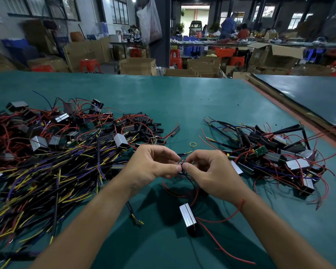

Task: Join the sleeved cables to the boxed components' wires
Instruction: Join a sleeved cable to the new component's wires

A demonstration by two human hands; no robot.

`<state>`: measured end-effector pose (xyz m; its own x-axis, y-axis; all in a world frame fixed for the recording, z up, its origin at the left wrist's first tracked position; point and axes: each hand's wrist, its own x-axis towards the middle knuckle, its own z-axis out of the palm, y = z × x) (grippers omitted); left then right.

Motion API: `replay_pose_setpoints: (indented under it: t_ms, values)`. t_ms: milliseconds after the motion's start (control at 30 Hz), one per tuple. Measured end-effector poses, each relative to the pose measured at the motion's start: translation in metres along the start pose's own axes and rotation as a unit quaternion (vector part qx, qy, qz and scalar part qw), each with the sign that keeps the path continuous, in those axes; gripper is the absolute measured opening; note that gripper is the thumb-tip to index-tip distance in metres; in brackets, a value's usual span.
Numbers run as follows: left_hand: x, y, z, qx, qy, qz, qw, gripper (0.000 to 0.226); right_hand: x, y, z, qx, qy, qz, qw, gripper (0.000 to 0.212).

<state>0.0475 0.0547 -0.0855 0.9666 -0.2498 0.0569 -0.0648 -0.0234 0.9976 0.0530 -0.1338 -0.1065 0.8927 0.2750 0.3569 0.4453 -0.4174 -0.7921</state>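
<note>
Wires (pixel 196 197) from the boxed component (pixel 188 215), which lies on the table (pixel 182 105) below the wrists, rise to a tiny joint (pixel 181 167). The left hand (pixel 153 164) and right hand (pixel 208 171) each pinch it. A fingertip slip could untwist it, or a tug on the slack could part the strands.

A small yellow rubber band (pixel 193 144) lies on the teal table mat (pixel 182 98); brown cardboard boxes (pixel 137 66) and red plastic stools (pixel 89 65) stand beyond its far edge.

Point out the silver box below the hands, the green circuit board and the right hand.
silver box (pixel 187 214): head view, top face.
green circuit board (pixel 261 150): head view, board centre.
right hand (pixel 213 171): head view, its back.
</note>
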Motion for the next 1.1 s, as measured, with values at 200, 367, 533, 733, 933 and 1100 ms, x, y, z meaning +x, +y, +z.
replay_pose_setpoints:
  t_ms: [200, 367, 533, 733, 933, 1100]
  values:
    - [0.003, -0.003, 0.002, 0.033, 0.031, 0.028, 0.999, 0.014, 0.002, 0.005, 0.002, -0.054, -0.006, -0.012, 0.998, 0.019]
    - [0.003, -0.002, -0.001, 0.027, 0.059, 0.008, 0.998, 0.013, 0.001, 0.001, -0.002, -0.069, 0.006, -0.005, 0.998, 0.019]
    - [0.001, 0.003, -0.005, -0.054, 0.041, -0.045, 0.997, 0.005, 0.004, 0.0, -0.009, 0.029, 0.036, 0.042, 0.998, 0.013]
    - [0.001, 0.007, -0.006, -0.102, 0.06, -0.023, 0.993, 0.032, 0.006, -0.003, -0.016, 0.04, 0.049, 0.036, 0.997, 0.007]
    - [0.001, 0.006, -0.005, -0.098, 0.059, -0.013, 0.993, 0.023, 0.003, -0.014, -0.019, 0.174, -0.002, 0.035, 0.984, 0.014]
    - [0.0, 0.009, -0.009, -0.118, 0.071, -0.014, 0.99, 0.012, 0.006, -0.004, -0.027, 0.065, -0.022, 0.088, 0.994, 0.025]
